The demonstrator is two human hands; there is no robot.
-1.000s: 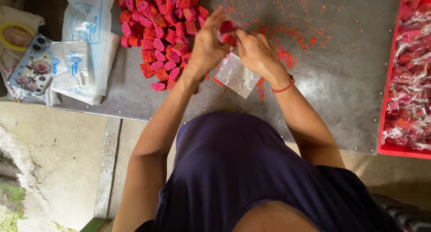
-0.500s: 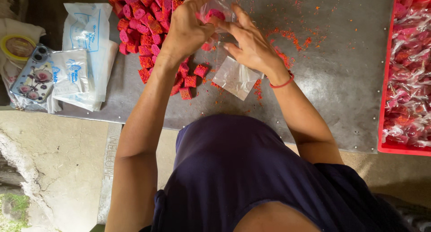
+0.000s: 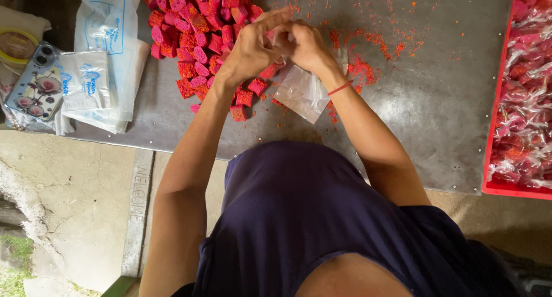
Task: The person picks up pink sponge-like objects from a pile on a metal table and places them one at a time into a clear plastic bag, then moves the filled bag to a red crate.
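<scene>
A heap of red, crumb-coated snack pieces [image 3: 198,32] lies on the grey metal table [image 3: 437,96]. My left hand [image 3: 253,47] and my right hand [image 3: 305,44] meet just right of the heap, fingers pinched together on a small clear wrapper with a red piece between them. The piece itself is mostly hidden by my fingers. A stack of clear plastic wrappers [image 3: 305,90] lies under my right wrist, which wears a thin red bracelet. A few loose pieces [image 3: 244,96] sit below my left wrist.
A red tray [image 3: 489,182] of wrapped pieces stands at the right edge. White plastic bags [image 3: 109,50], a phone in a flowered case [image 3: 34,81] and a tape roll [image 3: 14,44] lie at the left. Orange crumbs [image 3: 368,50] dot the table.
My hands have come closer together and both now pinch the wrapper tightly. The camera view has shifted slightly, bringing the heap and hands lower in view.
</scene>
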